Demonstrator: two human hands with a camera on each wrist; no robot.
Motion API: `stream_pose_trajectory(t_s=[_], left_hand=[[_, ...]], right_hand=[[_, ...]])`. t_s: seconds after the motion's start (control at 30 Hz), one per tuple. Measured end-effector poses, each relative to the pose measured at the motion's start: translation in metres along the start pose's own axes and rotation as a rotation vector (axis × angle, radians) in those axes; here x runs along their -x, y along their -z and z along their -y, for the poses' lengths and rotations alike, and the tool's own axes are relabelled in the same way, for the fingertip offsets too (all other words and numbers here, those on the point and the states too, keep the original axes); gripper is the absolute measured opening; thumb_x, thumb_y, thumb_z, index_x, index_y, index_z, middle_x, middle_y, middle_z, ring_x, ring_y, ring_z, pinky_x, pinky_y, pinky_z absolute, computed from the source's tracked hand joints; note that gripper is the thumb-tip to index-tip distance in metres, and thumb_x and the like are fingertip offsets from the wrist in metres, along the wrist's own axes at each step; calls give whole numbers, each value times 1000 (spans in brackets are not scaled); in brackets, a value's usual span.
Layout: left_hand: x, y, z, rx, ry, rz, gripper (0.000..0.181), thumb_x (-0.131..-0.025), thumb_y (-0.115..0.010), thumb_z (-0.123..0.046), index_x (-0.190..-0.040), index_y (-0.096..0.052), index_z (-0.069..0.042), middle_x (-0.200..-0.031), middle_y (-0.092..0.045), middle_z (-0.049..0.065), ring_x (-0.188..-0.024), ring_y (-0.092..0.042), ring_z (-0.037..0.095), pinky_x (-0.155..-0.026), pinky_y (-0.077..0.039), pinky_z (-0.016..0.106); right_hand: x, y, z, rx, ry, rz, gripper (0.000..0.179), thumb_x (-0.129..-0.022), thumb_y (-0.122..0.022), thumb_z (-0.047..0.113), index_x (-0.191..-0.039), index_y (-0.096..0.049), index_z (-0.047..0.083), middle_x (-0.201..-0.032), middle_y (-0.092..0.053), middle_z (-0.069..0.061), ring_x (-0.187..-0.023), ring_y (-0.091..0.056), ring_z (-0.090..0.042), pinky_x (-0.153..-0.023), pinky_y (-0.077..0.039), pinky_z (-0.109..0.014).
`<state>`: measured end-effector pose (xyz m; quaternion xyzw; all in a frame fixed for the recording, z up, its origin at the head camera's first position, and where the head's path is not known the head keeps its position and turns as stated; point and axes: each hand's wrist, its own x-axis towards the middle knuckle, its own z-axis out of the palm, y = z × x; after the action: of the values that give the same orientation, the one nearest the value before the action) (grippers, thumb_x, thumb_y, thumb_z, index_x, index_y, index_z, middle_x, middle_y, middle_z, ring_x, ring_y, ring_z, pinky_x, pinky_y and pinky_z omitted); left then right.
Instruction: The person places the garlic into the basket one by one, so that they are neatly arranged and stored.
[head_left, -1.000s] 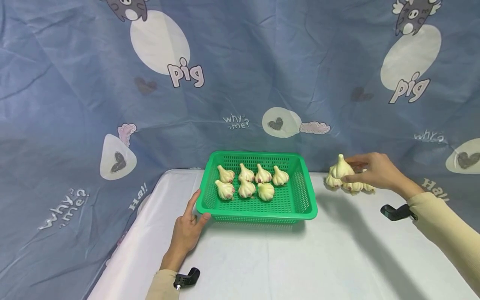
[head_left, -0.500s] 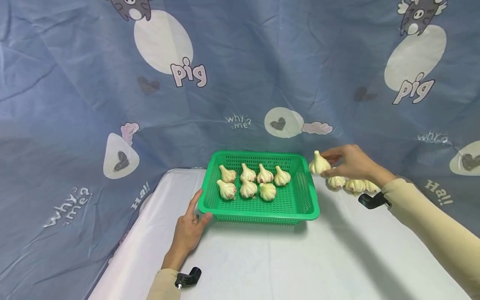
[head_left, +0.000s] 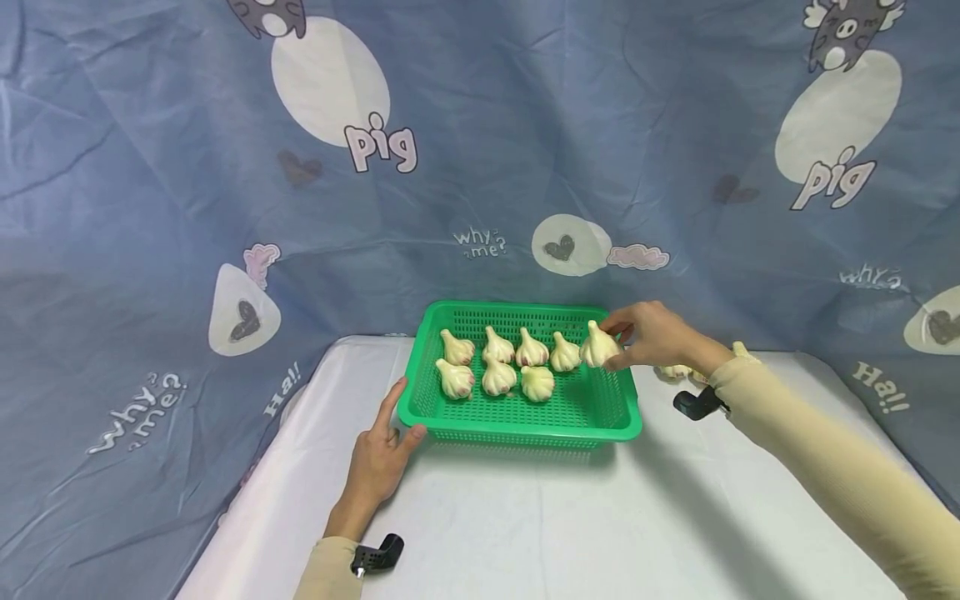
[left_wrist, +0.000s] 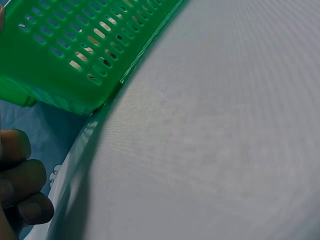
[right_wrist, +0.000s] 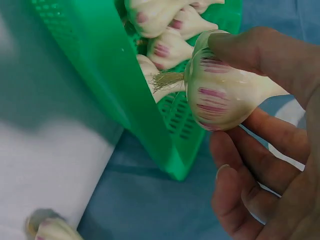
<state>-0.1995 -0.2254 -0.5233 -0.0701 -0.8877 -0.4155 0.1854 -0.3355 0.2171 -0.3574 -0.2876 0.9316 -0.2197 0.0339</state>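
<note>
My right hand [head_left: 651, 335] pinches a garlic bulb [head_left: 599, 345] between thumb and fingers, stem upward, over the right side of the green basket [head_left: 517, 433]. In the right wrist view the held bulb shows purple streaks and a tuft of dry roots [right_wrist: 167, 80]. Several other garlic bulbs [head_left: 498, 378] lie in the basket in two rows. My left hand [head_left: 378, 460] is at the basket's front left corner, index finger along the left side and thumb at the front rim. Its other fingers [left_wrist: 25, 182] are bent beside the basket in the left wrist view.
More garlic bulbs [head_left: 675, 372] lie on the white tabletop [head_left: 510, 525] right of the basket, partly hidden by the right forearm. A blue printed cloth [head_left: 450, 167] hangs right behind the basket and along the table's left side.
My right hand has carried the garlic bulb leftward from the bulbs on the right, across the basket's right rim. The left hand stays at the basket corner.
</note>
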Motion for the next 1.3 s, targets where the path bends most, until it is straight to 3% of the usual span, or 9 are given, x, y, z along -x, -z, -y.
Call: stream_pose_trajectory(t_s=[0.3, 0.67, 1.07, 1.3], left_hand=[[0, 2, -1, 2, -6, 3, 81, -98, -73, -48, -167, -31, -41, -47, -28, -22, -42, -17, -8, -41, -20, 21], [0, 2, -2, -9, -5, -1, 82, -98, -74, -47, -167, -31, -41, -46, -28, -22, -42, -17, -8, -41, -20, 21], [2, 1, -1, 13, -3, 0, 82, -98, -75, -44, -167, -32, -38, -46, -29, -21, -42, -17, -9, -41, -21, 20], [0, 1, 1, 12, 1, 3, 81, -98, -73, -46, -168, -33, -35, -47, -28, -20, -42, -17, -8, -41, -20, 20]], right_hand=[[-19, -15, 9, -1, -6, 76, 48, -72, -98, 26, -113, -82, 8, -104, -82, -5, -99, -77, -25, -90, -60, -46], [-34, -35, 7, 34, -2, 170, 51, -68, -100, 22, -110, -80, 3, -97, -80, -6, -89, -73, -17, -83, -60, -41], [-43, -43, 9, 113, -119, 282, 58, -71, -99, 28, -120, -77, 7, -115, -79, -8, -108, -72, -27, -93, -58, -49], [-48, -48, 5, 138, -159, 303, 59, -71, -100, 31, -121, -76, 9, -118, -78, -6, -112, -71, -28, -94, -56, -52]])
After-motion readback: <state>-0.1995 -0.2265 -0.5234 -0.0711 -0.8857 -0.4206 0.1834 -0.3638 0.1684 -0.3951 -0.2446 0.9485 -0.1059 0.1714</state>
